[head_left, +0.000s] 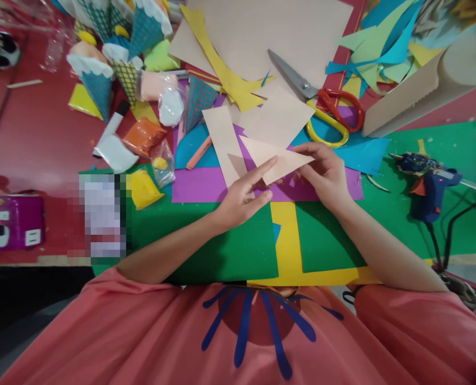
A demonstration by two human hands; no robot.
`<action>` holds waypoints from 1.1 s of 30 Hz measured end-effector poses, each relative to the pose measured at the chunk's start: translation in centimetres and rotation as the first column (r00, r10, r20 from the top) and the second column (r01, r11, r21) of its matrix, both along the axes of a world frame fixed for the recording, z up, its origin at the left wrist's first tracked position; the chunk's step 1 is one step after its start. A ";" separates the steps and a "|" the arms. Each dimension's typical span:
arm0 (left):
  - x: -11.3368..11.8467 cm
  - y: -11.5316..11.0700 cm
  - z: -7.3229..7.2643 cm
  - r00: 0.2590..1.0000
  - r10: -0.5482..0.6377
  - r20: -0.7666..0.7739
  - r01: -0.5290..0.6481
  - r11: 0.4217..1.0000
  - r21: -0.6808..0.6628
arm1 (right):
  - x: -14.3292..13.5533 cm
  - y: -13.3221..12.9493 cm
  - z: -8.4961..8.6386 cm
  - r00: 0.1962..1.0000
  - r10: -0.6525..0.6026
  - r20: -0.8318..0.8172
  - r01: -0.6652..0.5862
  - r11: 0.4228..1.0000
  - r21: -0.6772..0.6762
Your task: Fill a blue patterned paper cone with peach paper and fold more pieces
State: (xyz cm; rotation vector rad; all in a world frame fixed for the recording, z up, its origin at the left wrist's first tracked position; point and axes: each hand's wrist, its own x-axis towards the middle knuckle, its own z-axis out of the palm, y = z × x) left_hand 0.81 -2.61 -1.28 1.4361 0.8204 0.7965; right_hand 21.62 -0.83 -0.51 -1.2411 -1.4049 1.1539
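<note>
A cream paper triangle [277, 155], perhaps partly rolled, is held between my two hands above purple paper [198, 184]. My left hand [242, 199] has its index finger stretched over the lower left of the triangle, with the thumb below its edge. The left hand's other fingers are partly hidden. At the triangle's pointed right end, my right hand [325, 174] pinches it between thumb and fingers. A cream strip [222, 139] and a larger cream piece [276, 117] lie just beyond. Scissors [302, 85] with red and yellow handles rest open on cream paper.
A blue glue gun [432, 187] stands at right on green sheets [342, 240]. Blue-checked paper cones [96, 88], clay packets [145, 136] and a marker [112, 128] crowd the upper left. A paper roll [434, 80] and coloured scraps [376, 48] lie upper right.
</note>
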 end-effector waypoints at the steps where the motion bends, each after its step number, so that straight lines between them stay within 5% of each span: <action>1: 0.0 0.0 0.0 1.000 -0.004 -0.016 0.004 1.000 0.002 | 0.0 -0.1 0.0 0.999 -0.010 0.038 0.010 1.000 0.017; 12: -0.2 2.8 0.0 0.948 0.312 0.071 -0.319 0.930 0.184 | -0.5 -0.4 0.7 0.999 -0.022 0.044 0.021 1.000 0.013; 21: -0.1 2.6 1.0 0.918 0.396 -0.028 -0.396 0.918 -0.016 | -0.3 -0.4 0.7 0.999 0.034 -0.013 -0.035 0.996 -0.081; 29: -0.5 3.0 0.2 0.888 0.453 0.076 -0.455 0.890 0.015 | -0.1 -0.4 0.9 0.941 0.183 -0.286 -0.264 0.923 -0.280; 33: -0.3 3.2 0.2 0.919 0.378 0.109 -0.359 0.919 -0.161 | -0.3 -0.5 0.7 0.883 0.278 -0.378 -0.400 0.867 -0.298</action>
